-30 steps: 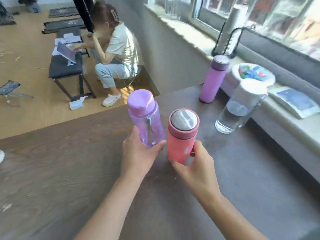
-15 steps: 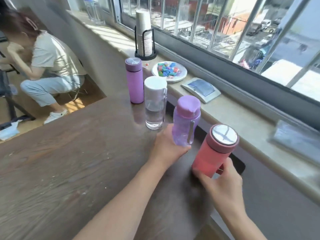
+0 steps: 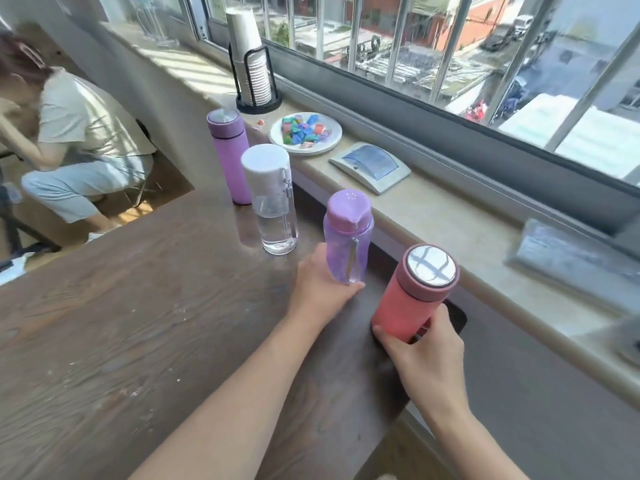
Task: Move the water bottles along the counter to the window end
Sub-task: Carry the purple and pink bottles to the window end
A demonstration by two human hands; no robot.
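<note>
My left hand (image 3: 320,291) grips the base of a translucent purple bottle (image 3: 348,237) with a purple cap, close to the counter's window edge. My right hand (image 3: 424,351) holds the bottom of a coral-pink flask (image 3: 408,296) with a silver-topped lid, tilted, at the counter's corner. A clear bottle (image 3: 273,200) with a white cap and some water stands to the left of the purple one. Behind it stands a matte lilac flask (image 3: 230,155). All four line up along the dark wooden counter (image 3: 121,323) beside the window sill.
On the sill (image 3: 446,216) lie a white plate of coloured wrapped pieces (image 3: 305,133), a stack of paper cups in a black holder (image 3: 251,67), a small grey device (image 3: 370,166) and a plastic packet (image 3: 571,251). A person (image 3: 69,140) crouches on the floor at left.
Both hands carried the purple bottle and the pink flask from mid-counter to the window edge. My view swung right toward the window, and the person has slid to the left edge.
</note>
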